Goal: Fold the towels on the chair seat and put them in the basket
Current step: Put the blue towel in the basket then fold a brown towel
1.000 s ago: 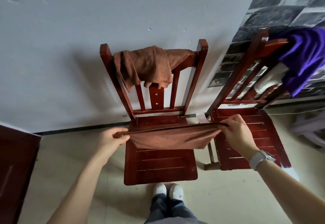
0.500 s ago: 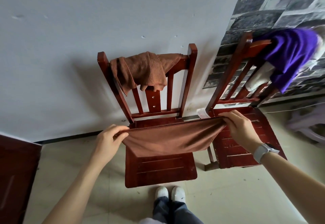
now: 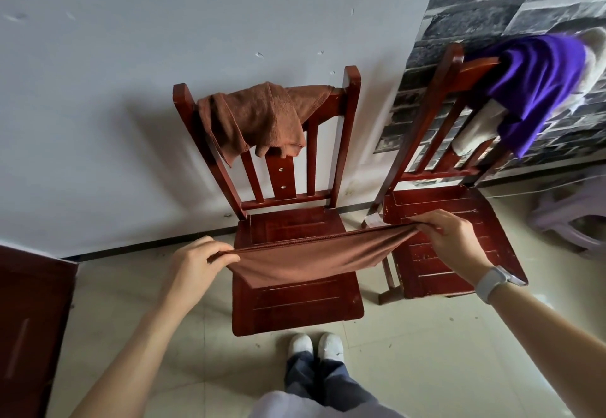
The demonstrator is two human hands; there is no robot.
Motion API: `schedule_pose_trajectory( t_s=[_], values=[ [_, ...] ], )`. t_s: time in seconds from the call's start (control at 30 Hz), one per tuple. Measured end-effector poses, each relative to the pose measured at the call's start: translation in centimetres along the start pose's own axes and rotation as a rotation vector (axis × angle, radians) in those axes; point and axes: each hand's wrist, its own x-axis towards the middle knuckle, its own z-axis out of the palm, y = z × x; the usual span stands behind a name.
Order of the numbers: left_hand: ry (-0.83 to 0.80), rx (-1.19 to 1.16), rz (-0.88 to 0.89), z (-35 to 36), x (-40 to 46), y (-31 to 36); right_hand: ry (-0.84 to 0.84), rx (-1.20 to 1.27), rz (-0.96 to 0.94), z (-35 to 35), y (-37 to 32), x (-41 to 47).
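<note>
Towel [image 3: 314, 258] hangs stretched over chair seat [image 3: 296, 302], pinched at its upper corners by left hand [image 3: 193, 268] and right hand [image 3: 454, 240]. Second towel [image 3: 259, 119] drapes over the chair back. Basket not visible.

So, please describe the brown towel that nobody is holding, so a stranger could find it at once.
Start at the red-brown wooden chair against the plain grey wall; the crumpled brown towel hangs over its top rail. Unlike the stretched brown towel pinched between the left hand and right hand, it hangs bunched and untouched.
</note>
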Motion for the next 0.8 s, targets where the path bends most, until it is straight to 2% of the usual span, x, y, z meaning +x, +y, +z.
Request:
schedule_pose_trajectory(
  t_s=[0.1, 0.17, 0.33, 0.5, 0.53, 0.6, 0.7, 0.8],
  values=[
    [0.011, 0.035, -0.038, 0.3, -0.2, 0.1, -0.01, 0.002, 0.025, 0.5, 0.0, -0.3],
    [0.006, 0.036, -0.046, 0.3, -0.5, 0.3, -0.076, 0.066, 0.105, 0.8, 0.1, -0.7],
    [-0.162, -0.166, -0.241, 1.0, -2.8, 0.4, -0.301, 0.147, 0.288, 1.8, 0.6, -2.9],
    [-0.063, -0.299, -0.419, 1.5, -4.4, 0.2, -0.25, 0.141, 0.293, 2.5, -0.2, -4.3],
    [-0.076, -0.317, -0.431, 1.4, -4.5, 0.2, -0.289, 0.115, 0.277, 2.4, -0.6, -4.5],
    [-0.197, -0.285, -0.643, 6.0, -8.5, -4.8, -0.506, 0.093, 0.387, 8.4, 2.6, -7.3],
    [-0.151, -0.261, -0.628, 6.5, -9.7, -4.9, -0.458, 0.094, 0.387, 8.4, 2.7, -8.7],
    [-0.126, -0.229, -0.556, 6.5, -7.1, -5.0, -0.406, 0.07, 0.347, 8.4, 2.5, -6.8]
  ],
)
